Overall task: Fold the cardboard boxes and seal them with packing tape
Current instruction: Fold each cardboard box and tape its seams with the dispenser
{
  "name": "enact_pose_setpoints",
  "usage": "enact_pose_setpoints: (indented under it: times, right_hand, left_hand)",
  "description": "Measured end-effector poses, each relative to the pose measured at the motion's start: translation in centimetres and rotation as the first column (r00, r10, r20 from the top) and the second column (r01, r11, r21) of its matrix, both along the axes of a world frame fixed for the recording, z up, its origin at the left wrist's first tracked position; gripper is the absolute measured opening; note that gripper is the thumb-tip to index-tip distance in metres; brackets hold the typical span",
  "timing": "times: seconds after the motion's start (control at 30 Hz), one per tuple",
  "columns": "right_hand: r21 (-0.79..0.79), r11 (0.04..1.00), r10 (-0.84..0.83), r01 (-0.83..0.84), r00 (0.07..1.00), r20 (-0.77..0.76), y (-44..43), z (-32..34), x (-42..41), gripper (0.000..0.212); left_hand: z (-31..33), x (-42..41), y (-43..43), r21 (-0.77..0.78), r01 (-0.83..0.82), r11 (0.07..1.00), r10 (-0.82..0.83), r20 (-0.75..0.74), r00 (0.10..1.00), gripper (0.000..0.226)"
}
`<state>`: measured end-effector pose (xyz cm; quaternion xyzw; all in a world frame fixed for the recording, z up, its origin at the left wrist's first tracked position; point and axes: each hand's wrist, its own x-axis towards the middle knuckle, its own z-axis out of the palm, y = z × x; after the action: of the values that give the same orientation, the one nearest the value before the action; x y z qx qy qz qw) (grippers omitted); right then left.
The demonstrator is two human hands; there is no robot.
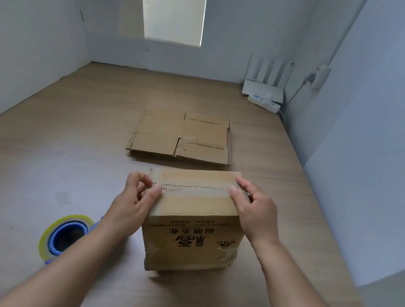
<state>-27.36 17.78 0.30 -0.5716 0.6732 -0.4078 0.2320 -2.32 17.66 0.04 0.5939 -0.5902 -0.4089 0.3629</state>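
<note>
While you had both hands on its top seam, the box (pixel 194 213) sat near centre on the table (pixel 66 130), with the tape roll (pixel 63 234) near left. Your left hand (pixel 135 195) pinched the seam's left end. Your right hand (pixel 254 207) curled over the right top edge. The box looked light, empty and dent-prone, so grip edges and corners, not panel middles.

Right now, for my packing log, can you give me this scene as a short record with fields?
folded box: upright on table, top flaps closed, rough strip across top
left hand: grips top's left edge
right hand: grips top's right edge
tape roll: on table, left of box, partly behind left forearm
flat cardboard: stacked beyond box
</note>
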Motion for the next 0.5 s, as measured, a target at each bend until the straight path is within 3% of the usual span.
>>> enact_pose_setpoints:
  times: [0.2,0.33,0.5]
  right_hand:
    - [-0.031,0.999,-0.040,0.039,0.999,-0.037,0.8,-1.9,-0.1,0.043]
    - [0.131,0.991,-0.003,0.004,1.000,-0.013,0.1,-3.7,0.0,0.046]
    - [0.136,0.991,0.039,-0.015,0.984,-0.177,-0.2,-4.4,1.2,0.046]
  left_hand:
    - [-0.9,-0.1,0.7,-0.049,0.007,0.999,-0.002,0.103,0.995,0.013]
    - [-1.9,0.0,-0.9,-0.039,0.073,0.997,-0.059,0.281,0.958,0.017]
    - [-4.7,1.1,-0.4,0.021,-0.030,0.999,0.028,0.111,0.993,0.012]
